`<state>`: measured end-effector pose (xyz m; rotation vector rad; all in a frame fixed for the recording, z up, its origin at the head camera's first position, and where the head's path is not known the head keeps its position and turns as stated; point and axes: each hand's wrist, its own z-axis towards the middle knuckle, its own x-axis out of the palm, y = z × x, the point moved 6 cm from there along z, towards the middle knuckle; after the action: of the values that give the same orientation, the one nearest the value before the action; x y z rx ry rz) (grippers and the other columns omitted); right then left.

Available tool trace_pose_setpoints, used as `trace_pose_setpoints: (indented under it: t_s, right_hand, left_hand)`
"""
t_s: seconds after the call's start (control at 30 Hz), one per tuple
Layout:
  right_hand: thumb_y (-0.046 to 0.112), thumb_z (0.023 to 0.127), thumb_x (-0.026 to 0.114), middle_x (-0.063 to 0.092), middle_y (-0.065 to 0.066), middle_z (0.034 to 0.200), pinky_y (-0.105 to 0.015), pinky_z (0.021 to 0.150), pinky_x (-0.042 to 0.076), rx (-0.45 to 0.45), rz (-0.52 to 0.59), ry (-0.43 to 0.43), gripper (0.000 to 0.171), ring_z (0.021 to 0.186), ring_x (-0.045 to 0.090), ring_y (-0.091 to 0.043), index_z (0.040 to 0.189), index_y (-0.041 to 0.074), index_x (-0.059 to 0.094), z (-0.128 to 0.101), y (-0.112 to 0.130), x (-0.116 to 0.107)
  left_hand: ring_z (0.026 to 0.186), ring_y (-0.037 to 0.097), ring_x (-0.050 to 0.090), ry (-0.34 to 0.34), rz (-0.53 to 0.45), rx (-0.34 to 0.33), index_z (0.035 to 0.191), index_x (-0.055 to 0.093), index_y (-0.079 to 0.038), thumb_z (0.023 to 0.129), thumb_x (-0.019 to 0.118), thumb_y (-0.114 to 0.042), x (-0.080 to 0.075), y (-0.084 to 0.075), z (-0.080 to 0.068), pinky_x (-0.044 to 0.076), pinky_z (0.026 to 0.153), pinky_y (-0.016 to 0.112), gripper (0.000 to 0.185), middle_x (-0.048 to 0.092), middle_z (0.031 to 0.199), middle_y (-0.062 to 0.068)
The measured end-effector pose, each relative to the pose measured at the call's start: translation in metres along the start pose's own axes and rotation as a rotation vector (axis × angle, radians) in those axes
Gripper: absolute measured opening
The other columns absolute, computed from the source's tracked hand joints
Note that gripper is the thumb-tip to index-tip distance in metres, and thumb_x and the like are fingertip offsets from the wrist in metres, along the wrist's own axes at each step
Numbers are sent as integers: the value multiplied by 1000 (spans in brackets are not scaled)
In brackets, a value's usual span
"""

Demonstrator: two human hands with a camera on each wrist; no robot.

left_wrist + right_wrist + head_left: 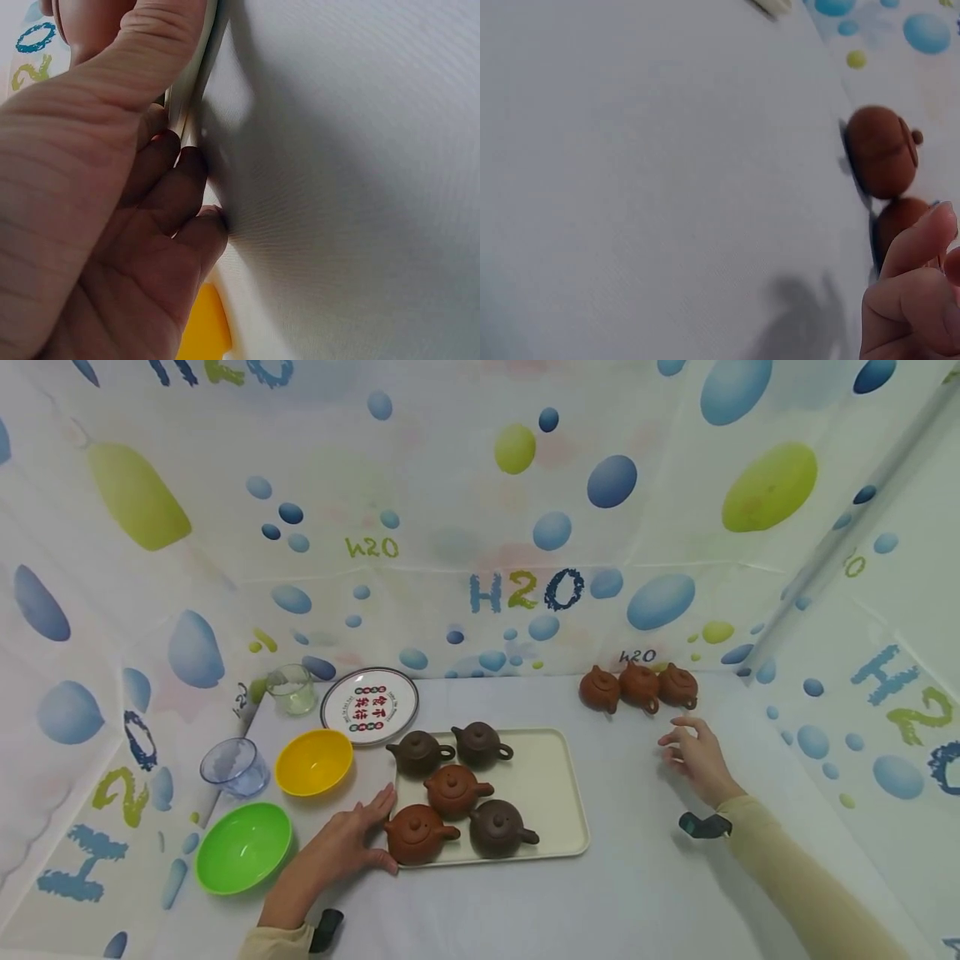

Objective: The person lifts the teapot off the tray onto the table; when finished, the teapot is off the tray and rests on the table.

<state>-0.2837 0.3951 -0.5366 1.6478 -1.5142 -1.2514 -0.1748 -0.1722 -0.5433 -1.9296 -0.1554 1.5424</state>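
My left hand (341, 839) touches the left side of a cream tray (551, 793), its fingers along the edge and its thumb at the near corner. In the left wrist view the thumb covers part of the rim. Several small clay teapots stand on the tray's left and middle: two dark brown ones at the back, a reddish-brown teapot (453, 789) in the middle, another (416, 835) beside my thumb, and a dark one (498, 827) in front. My right hand (701, 760), fingers loosely bent and holding nothing, hovers just before three reddish-brown teapots (639, 685) at the back right.
Left of the tray are a green bowl (243, 847), a yellow bowl (313, 764), a bluish glass bowl (236, 768) and a clear glass (292, 689). Behind it lies a white plate (370, 706) with red characters. Patterned curtain (450, 527) encloses the back and sides.
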Motion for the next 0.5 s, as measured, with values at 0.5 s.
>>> trace_pose_setpoints:
  t_s: [0.5]
  right_hand:
    - [21, 110, 44, 67, 3, 101, -21, 65, 52, -15, -27, 131, 45, 75, 59, -10, 154, 14, 37, -38, -1, 65]
  left_hand:
    - [133, 72, 50, 0, -14, -16, 163, 43, -8, 67, 96, -54, -1, 0, 0, 44, 112, 75, 119, 44, 167, 19]
